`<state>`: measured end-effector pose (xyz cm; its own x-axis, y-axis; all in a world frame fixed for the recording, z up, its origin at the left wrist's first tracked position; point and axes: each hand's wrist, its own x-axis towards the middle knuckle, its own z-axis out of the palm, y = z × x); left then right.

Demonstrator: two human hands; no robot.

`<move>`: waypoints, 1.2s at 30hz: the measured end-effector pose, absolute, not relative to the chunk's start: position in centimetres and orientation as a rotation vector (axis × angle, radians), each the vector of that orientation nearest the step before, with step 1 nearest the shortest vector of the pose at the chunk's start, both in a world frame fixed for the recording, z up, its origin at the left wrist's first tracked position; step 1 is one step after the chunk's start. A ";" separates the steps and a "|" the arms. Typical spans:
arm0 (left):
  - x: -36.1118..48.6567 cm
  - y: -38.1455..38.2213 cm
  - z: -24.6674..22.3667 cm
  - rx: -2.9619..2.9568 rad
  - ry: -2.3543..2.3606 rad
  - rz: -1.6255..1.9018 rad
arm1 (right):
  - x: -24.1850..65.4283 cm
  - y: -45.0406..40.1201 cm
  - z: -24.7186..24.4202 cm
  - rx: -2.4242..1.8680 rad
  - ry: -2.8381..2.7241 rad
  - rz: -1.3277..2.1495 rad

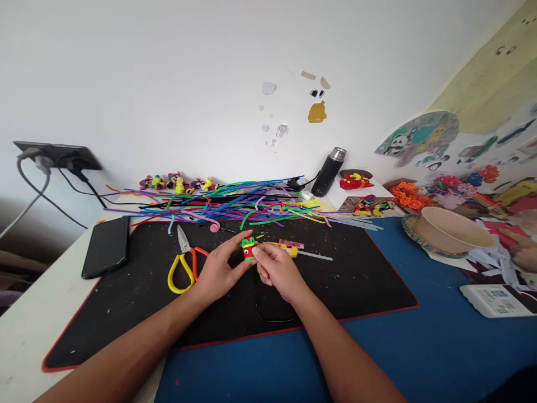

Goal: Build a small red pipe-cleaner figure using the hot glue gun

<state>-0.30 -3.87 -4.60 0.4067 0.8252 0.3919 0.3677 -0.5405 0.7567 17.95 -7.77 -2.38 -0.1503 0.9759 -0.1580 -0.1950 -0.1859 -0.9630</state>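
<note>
A small red, yellow and green figure (247, 250) with a googly eye is held upright above the black mat (335, 285). My left hand (220, 268) grips it between thumb and fingers from the left. On its right side, my right hand (277, 267) is closed, thumb and index finger pinched against the figure. Behind my right hand lies a yellow glue gun (289, 250) with a clear stick. Scissors (182, 268) with yellow and red handles lie beside my left hand.
Colourful pipe cleaners (235, 198) are piled along the wall. A black phone (106, 247) lies left, and a black bottle (328, 172) stands behind. To the right are a bowl (448, 232), a white device (497, 300) and another person's hand (526, 252).
</note>
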 end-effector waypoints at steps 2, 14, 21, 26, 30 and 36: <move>-0.3 -3.9 -4.7 2.093 1.011 1.051 | 18.0 -7.7 -2.4 -1.108 -1.059 1.529; -0.1 -3.9 -4.7 2.017 1.016 1.060 | 18.0 -7.9 -2.3 -1.076 -1.051 1.554; -0.5 -3.6 -5.0 1.973 1.042 1.027 | 18.1 -8.1 -2.1 -1.052 -1.066 1.620; -0.6 -3.7 -4.9 1.935 0.999 0.989 | 18.1 -8.1 -2.1 -1.041 -1.044 1.626; -0.5 -3.8 -4.8 1.898 0.996 0.995 | 18.1 -8.1 -2.0 -1.047 -1.053 1.624; -0.2 -3.7 -4.4 1.746 0.971 1.049 | 18.1 -8.1 -2.1 -1.075 -1.084 1.571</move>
